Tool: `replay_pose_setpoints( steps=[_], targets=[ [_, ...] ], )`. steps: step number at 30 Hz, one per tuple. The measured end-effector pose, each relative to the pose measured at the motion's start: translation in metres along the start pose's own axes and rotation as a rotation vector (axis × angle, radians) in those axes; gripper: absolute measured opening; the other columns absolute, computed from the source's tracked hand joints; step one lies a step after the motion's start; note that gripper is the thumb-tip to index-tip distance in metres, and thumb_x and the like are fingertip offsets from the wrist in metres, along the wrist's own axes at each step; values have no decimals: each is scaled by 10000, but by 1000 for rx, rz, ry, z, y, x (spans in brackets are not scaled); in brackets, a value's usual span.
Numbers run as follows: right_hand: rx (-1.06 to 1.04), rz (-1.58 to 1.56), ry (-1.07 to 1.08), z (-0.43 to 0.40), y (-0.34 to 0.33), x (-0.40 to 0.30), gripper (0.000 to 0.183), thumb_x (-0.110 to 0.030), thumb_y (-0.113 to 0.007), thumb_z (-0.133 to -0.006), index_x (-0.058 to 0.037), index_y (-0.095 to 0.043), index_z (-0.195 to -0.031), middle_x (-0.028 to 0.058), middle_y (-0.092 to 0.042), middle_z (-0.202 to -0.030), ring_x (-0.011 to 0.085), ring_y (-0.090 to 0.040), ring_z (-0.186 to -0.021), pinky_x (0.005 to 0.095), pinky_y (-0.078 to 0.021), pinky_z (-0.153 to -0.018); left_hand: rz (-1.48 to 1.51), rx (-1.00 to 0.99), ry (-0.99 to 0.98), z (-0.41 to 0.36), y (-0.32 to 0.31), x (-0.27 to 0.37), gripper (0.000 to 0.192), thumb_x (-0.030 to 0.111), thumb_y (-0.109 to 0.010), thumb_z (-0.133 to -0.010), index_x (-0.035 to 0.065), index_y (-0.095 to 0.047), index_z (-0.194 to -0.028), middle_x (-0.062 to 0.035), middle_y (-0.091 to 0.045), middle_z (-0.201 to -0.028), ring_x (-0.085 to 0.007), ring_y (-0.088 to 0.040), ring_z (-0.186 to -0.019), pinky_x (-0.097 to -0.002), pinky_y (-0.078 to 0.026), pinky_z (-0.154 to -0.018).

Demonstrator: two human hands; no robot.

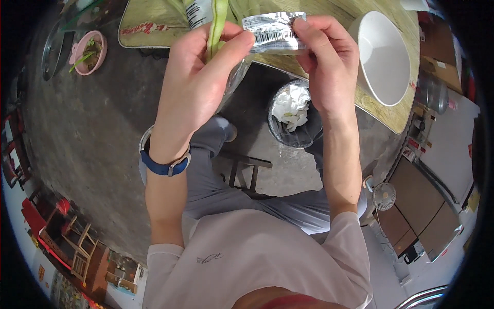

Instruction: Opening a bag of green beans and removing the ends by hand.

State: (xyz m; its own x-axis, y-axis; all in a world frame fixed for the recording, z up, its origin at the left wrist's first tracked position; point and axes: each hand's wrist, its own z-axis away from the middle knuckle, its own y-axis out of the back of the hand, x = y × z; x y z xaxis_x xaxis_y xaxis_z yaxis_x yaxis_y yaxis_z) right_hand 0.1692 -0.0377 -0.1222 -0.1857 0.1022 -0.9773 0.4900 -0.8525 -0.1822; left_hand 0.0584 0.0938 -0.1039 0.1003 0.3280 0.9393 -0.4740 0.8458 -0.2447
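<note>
My left hand (204,73) holds a long pale-green vegetable pod or stalk (218,23) and pinches the left end of a shiny silver label strip (274,36) that bears writing and a barcode. My right hand (332,61) grips the strip's right end between thumb and fingers. Between both hands the strip is stretched roughly level above the table's near edge. Clear plastic film (236,79) hangs down beside my left hand. Just beyond that hand lie more green vegetables (239,9) and a white printed label (199,13), partly hidden.
A white bowl (386,61) stands on the wood-patterned table (380,110) at the right. Below the table's edge is a lined waste bin (279,133) holding crumpled paper. A pink dish (104,54) with green scraps sits at the far left. A small fan (384,196) is on the right.
</note>
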Motion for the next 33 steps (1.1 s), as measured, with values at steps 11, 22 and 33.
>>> replay_pose_setpoints(
  steps=[11, 22, 33],
  targets=[
    [2, 43, 30, 4, 7, -1, 96, -114, -603, -844, -19, -613, -831, -22, -523, -635, 27, -363, -497, 168, -239, -437, -58, -1, 9, -2, -3, -1, 109, 131, -613, -855, 22, -608, -866, 94, -436, -596, 21, -330, -495, -180, -206, -432],
    [235, 312, 158, 82, 37, -10, 343, -52, -535, -884, 13, -486, -1217, 117, -604, -1052, 127, -582, -899, 237, -483, -716, 129, -235, 9, 2, -70, -27, 267, 327, -514, -919, 64, -540, -891, 64, -406, -635, -15, -382, -548, -178, -290, -437],
    [-98, 338, -81, 153, 52, -35, 319, -87, -658, -796, -7, -592, -1098, 53, -639, -811, 80, -555, -676, 231, -468, -634, 534, 138, -166, 42, -119, -7, 354, 251, -437, -956, 23, -412, -1226, -45, -500, -1039, -96, -485, -652, -253, -452, -505]
  ],
)
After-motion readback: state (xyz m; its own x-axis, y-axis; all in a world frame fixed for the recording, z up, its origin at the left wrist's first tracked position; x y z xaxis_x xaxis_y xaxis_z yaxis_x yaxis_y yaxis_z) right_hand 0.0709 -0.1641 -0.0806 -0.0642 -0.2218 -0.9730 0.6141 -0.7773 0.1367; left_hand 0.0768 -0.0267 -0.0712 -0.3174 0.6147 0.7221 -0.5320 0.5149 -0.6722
